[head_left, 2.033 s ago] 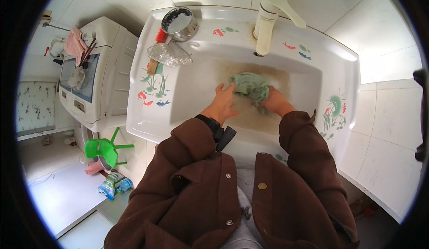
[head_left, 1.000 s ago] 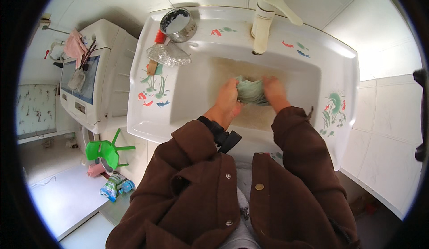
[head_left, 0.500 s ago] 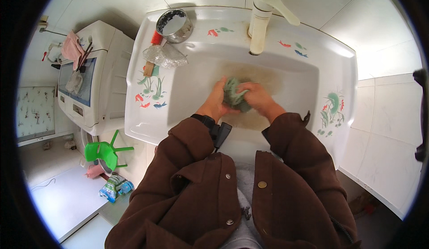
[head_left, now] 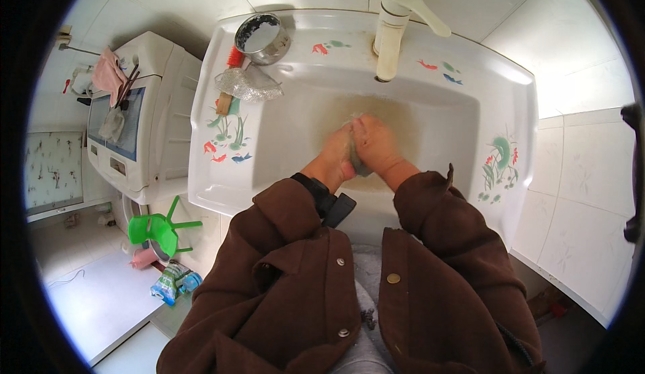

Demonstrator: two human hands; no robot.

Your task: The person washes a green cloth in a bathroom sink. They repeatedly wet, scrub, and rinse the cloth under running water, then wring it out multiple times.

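Observation:
Over the white sink (head_left: pixel 282 166), my left hand (head_left: pixel 333 156) and my right hand (head_left: pixel 376 144) press together around a wet green cloth (head_left: pixel 363 169). Most of the cloth is hidden; a bunched part shows below my right palm. My right fingers wrap over it from above, while the left hand closes on it from the side. Shallow brownish water (head_left: pixel 403 111) lies in the basin under both hands. Behind them, the cream faucet (head_left: pixel 388 55) reaches over the basin's rear edge.
On the sink's back left corner stand a metal cup (head_left: pixel 274 50) with white contents, a silver mesh pad (head_left: pixel 247 84) and a red-bristled brush (head_left: pixel 235 56). Left of the sink are a white washing machine (head_left: pixel 156 105), a green plastic chair (head_left: pixel 154 229) and a blue-green package (head_left: pixel 166 284).
My right hand has turned and closed over the cloth, which was largely visible before and is now mostly covered. The hands have come closer together.

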